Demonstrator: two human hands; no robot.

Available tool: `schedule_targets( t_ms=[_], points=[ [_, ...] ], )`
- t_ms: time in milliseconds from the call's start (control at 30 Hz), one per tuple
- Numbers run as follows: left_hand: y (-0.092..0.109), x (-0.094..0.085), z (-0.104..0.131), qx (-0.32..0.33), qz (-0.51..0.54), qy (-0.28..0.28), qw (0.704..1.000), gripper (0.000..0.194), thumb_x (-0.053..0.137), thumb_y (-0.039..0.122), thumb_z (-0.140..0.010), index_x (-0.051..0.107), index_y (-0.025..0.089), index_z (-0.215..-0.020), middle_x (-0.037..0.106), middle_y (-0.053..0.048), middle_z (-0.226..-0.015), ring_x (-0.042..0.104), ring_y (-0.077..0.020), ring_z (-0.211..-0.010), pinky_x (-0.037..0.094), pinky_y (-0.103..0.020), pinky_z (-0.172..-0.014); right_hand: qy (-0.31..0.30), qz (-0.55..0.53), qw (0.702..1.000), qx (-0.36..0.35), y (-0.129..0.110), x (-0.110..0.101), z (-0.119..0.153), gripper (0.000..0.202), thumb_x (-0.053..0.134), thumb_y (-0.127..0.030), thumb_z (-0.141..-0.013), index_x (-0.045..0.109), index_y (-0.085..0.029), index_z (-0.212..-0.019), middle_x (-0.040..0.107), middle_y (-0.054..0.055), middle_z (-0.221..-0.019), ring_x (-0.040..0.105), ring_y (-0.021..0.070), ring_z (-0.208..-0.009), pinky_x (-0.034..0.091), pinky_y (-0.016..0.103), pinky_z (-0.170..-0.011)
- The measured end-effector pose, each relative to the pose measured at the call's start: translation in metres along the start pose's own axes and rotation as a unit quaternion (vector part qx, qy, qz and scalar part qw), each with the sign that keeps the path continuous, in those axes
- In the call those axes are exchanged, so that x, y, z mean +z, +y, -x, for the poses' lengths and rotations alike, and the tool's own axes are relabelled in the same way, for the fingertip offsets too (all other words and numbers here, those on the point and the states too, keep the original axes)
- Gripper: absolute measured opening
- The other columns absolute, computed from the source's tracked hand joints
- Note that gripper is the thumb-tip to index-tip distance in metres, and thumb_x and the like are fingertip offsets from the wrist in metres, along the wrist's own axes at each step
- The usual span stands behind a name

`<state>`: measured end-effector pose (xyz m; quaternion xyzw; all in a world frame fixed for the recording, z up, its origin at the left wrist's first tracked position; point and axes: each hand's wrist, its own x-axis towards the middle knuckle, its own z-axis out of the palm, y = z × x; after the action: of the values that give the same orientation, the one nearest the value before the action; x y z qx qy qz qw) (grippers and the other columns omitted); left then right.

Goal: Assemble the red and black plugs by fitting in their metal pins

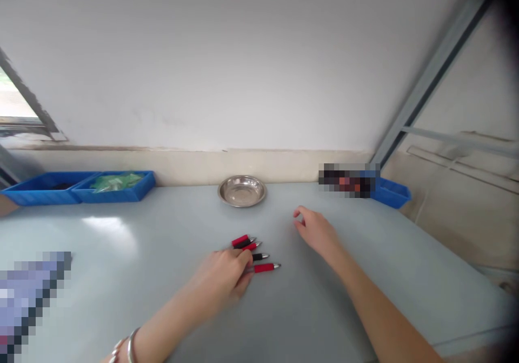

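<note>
Several pens with red or black grips and silver tips lie side by side near the middle of the table, tips pointing right. My left hand is closed over their rear parts, its fingers curled down around them. Nearest me, a red-grip pen sticks out past the thumb. Beside it a black-grip pen shows its tip, and another red-grip pen lies farther back. How many the fingers grip is hidden. My right hand hovers to the right of the pens, thumb and forefinger apart, with nothing between them.
A round metal dish stands by the wall. Blue trays at the back left hold green plastic packets and dark items. Another blue tray sits back right beside a blurred patch. A pixelated object lies at left.
</note>
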<state>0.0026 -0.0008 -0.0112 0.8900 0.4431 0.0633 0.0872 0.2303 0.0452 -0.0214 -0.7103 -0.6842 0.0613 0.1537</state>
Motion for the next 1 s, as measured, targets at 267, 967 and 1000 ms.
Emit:
schedule_targets(
  t_ms=[267,967,1000],
  points=[
    [0.005,-0.002,-0.001,-0.04,-0.052,0.005,0.998,0.016,0.041,0.025,-0.079,0.054,0.02,-0.073,0.063,-0.006,-0.066,0.06,-0.0219,-0.053,0.032,-0.026,-0.045,-0.026,0.045,0.998,0.044,0.0,-0.001,0.004,0.016,0.043,-0.023,-0.081,0.055,-0.019,-0.091,0.062,0.009,-0.08,0.059,0.0229,-0.07,0.032,0.027,-0.051],
    [0.008,-0.012,-0.002,-0.094,-0.032,-0.033,0.995,0.015,0.04,0.03,-0.079,0.048,0.019,-0.086,0.063,-0.007,-0.079,0.061,-0.0232,-0.064,0.036,-0.027,-0.05,-0.082,0.102,0.99,0.059,0.0,0.005,0.001,0.016,0.042,-0.019,-0.082,0.054,-0.017,-0.092,0.06,0.009,-0.089,0.058,0.0238,-0.081,0.036,0.028,-0.058],
    [0.006,-0.013,-0.002,-0.093,-0.023,-0.024,0.995,0.015,0.04,0.03,-0.08,0.048,0.019,-0.086,0.063,-0.006,-0.079,0.06,-0.0222,-0.064,0.036,-0.026,-0.05,-0.077,0.093,0.991,0.061,-0.001,0.004,0.001,0.016,0.042,-0.019,-0.081,0.055,-0.017,-0.091,0.061,0.009,-0.089,0.058,0.0237,-0.08,0.035,0.028,-0.057]
  ],
)
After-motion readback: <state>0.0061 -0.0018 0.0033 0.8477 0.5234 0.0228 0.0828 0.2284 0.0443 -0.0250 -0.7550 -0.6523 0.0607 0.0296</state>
